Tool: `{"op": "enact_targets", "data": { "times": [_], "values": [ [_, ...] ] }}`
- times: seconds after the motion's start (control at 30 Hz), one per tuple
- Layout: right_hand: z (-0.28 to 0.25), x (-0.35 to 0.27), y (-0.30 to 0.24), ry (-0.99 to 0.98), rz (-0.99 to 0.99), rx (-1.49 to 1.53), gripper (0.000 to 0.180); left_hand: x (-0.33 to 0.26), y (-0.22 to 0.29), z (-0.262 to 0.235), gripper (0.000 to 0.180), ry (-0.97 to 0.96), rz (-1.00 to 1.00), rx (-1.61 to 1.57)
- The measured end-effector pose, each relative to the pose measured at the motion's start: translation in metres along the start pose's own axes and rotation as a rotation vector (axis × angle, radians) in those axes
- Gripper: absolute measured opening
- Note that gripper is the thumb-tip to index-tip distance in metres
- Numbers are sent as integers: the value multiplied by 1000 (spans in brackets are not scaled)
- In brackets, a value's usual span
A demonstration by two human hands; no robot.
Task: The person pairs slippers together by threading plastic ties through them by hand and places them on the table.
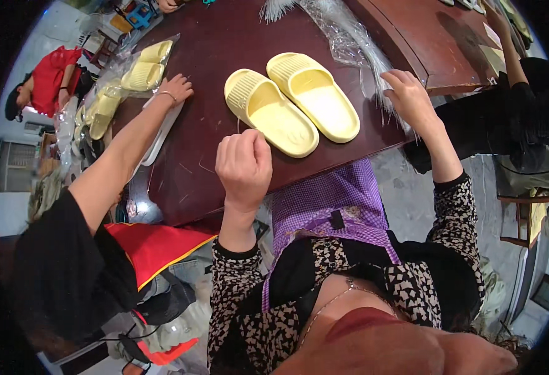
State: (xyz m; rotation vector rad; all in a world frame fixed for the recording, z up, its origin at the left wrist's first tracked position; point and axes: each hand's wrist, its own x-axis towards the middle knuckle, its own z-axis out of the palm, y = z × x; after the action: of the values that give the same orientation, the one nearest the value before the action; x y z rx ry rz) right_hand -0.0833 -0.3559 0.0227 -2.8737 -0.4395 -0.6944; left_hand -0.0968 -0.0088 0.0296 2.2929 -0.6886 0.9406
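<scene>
Pale yellow is the pair of slippers (281,122), which lies side by side on the dark red table (206,37), close to the edge, with the soles down and the heels toward the person. The left hand (244,165) is just beside the pair, on its left and near side. Its fingers are curled tightly into a fist and hide the palm, so I cannot tell whether something small is pinched inside. The right hand (410,103) is to the right of the pair and apart from it; its fingers are softly bent and a little spread, near a bundle of clear strips (361,40). This bundle lies beyond the pair, toward the right, and a crumpled clear film (332,28) lies next to it.

To the left of the pair is a co-worker's hand (176,89), with a thin bracelet at the wrist. Farther out on the same side, bagged yellow slippers (146,67) are lying. On the near side of the pair, below the table edge, the person's purple checked apron (327,194) shows. Far to the left of the pair, a person in red (52,78) leans forward.
</scene>
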Motion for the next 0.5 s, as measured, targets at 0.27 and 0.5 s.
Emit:
{"op": "enact_targets", "data": {
  "times": [0.27, 0.5],
  "values": [
    [-4, 21, -72, -66, -7, 363, 31, -5, 22, 8, 12, -6, -2, -107],
    [14, 16, -62, -141, -32, 408, 21, -8, 28, 7, 11, -21, -49, -187]
  ]
}}
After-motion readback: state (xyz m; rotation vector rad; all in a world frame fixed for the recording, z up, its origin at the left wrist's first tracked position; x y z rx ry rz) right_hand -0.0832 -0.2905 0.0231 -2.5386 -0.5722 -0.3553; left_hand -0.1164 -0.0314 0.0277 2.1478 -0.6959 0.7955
